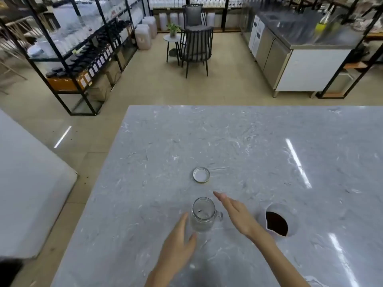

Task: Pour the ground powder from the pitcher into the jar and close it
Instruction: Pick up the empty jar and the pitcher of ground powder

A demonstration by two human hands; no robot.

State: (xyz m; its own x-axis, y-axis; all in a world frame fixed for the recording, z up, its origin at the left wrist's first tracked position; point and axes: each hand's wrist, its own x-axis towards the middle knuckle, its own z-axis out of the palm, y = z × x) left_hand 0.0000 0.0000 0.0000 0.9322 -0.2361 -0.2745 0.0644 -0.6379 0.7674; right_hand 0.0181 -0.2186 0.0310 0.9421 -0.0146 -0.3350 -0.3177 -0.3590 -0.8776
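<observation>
Now my left hand [178, 243] and right hand [236, 214], both spread and empty, flank the open jar [202, 214]; lid [201, 174] beyond, pitcher [277, 221] right.

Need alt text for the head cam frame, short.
Two open bare hands, left hand and right hand, flank an empty clear glass jar on a grey marble table; its round metal lid lies beyond, a white pitcher of dark powder to the right.
</observation>
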